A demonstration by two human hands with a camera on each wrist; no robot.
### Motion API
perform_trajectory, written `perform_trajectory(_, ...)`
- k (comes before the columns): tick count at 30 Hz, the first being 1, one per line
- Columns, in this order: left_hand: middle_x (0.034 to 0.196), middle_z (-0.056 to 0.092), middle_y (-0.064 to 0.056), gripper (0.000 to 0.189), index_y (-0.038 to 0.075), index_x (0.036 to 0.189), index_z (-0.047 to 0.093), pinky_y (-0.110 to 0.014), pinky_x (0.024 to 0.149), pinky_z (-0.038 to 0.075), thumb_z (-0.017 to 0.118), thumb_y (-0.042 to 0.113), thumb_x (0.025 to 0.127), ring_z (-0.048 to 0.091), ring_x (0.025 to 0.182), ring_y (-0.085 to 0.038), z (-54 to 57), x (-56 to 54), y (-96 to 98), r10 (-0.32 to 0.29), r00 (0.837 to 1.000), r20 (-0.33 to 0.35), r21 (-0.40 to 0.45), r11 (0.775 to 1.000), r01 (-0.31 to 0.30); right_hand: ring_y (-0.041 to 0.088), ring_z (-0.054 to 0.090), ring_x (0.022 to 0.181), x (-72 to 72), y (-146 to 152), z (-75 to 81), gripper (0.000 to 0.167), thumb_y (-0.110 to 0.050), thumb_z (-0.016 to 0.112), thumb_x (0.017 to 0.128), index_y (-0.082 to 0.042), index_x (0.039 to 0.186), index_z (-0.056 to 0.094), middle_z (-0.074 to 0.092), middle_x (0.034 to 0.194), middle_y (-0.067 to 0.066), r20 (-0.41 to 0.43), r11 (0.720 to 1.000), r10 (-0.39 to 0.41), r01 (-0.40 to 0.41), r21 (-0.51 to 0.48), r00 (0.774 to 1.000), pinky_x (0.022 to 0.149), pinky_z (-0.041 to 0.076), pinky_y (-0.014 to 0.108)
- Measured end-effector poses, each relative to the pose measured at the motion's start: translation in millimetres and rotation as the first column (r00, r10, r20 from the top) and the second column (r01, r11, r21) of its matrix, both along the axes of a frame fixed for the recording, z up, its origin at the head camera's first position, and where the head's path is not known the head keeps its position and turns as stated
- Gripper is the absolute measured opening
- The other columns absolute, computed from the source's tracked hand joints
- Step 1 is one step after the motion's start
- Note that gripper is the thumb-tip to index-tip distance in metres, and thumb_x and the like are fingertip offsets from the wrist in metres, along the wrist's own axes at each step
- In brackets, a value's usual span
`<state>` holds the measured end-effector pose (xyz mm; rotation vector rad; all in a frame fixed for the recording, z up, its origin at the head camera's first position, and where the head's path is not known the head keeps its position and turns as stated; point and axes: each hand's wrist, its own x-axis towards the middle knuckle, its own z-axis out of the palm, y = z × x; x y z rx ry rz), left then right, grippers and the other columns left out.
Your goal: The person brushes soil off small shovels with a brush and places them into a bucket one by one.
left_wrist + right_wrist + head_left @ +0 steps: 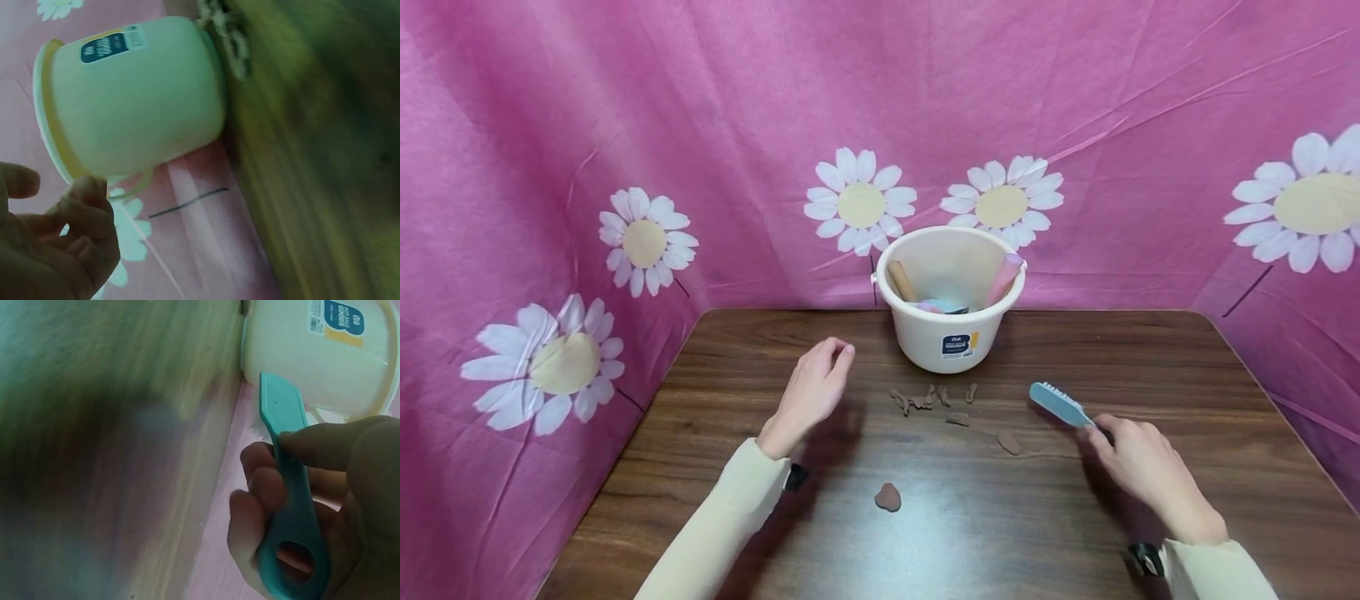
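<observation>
My right hand (1138, 467) grips a small teal brush (1058, 404) by its handle, over the right side of the table. In the right wrist view the brush (290, 506) shows its flat back and a hole at the handle's end, with fingers and thumb wrapped round it. My left hand (812, 387) hovers left of the bucket with loosely bent fingers and nothing in them. A brown heart-shaped piece (888, 497) lies on the table between the arms. Several thin brown scraps (917, 402) are scattered before the bucket, and a flat brown piece (1008, 442) lies nearer the brush.
A white bucket (917, 342) stands at the back of the wooden table (760, 342), holding a tan stick (901, 281), a pink cylinder with a lilac end (1003, 279) and some light blue items. Pink daisy-printed cloth (760, 125) hangs behind and along both sides.
</observation>
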<state>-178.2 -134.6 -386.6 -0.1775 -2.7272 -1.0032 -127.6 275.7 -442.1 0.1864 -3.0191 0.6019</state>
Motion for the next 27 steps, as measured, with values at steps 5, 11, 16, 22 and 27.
perform_trajectory(5,0.082,0.066,-0.004,0.022,0.008,0.096,0.067,-0.037,0.073,0.053,0.051,0.022,0.096,0.063,0.079,-0.019,-16.3,8.5,-11.8,-0.025,1.0,0.002,-0.062,0.998,0.025,0.027,0.054,0.063,2.8,3,-6.7,0.021,-0.018,0.051,0.096,-0.007,0.084,0.064,0.058,0.07,0.009,-0.008,1.0,0.002,-0.002,-0.009,1.0,0.052,0.042,0.049)
perform_trajectory(11,0.079,0.065,-0.003,0.014,0.007,0.088,0.067,-0.036,0.072,0.053,0.055,0.014,0.092,0.063,0.077,-0.022,-32.0,20.9,-14.8,-0.099,0.995,-0.011,-0.121,0.988,0.097,0.038,0.062,0.075,4.0,1,-12.1,0.021,-0.016,0.051,0.096,-0.005,0.087,0.067,0.063,0.077,0.015,0.012,1.0,0.009,-0.009,-0.011,1.0,0.06,0.046,0.055)
perform_trajectory(16,0.084,0.067,-0.004,0.012,0.008,0.086,0.067,-0.039,0.078,0.054,0.057,0.014,0.09,0.064,0.087,-0.025,-38.0,28.7,-11.4,-0.133,0.991,-0.032,-0.187,0.974,0.125,0.045,0.062,0.079,5.6,-2,-13.4,0.017,-0.013,0.058,0.09,0.0,0.093,0.068,0.065,0.08,0.022,0.004,1.0,0.009,-0.009,-0.002,1.0,0.063,0.047,0.058)
perform_trajectory(22,0.081,0.063,-0.002,0.009,0.009,0.084,0.066,-0.037,0.076,0.054,0.058,0.012,0.088,0.061,0.086,-0.023,-40.0,34.5,-10.3,-0.133,0.991,-0.012,-0.22,0.967,0.127,0.047,0.06,0.081,5.3,-5,-12.7,0.021,-0.013,0.058,0.089,0.004,0.098,0.066,0.064,0.086,0.027,0.054,1.0,-0.018,0.018,0.013,0.998,0.064,0.047,0.058)
perform_trajectory(27,0.082,0.063,-0.001,0.009,0.01,0.085,0.067,-0.036,0.078,0.054,0.058,0.011,0.088,0.061,0.088,-0.022,-42.1,37.1,-10.7,-0.136,0.991,-0.001,-0.232,0.964,0.132,0.05,0.06,0.087,8.2,-8,-12.6,0.027,-0.014,0.059,0.089,0.009,0.102,0.064,0.063,0.091,0.03,0.098,1.0,-0.018,0.016,0.025,0.995,0.068,0.049,0.059)
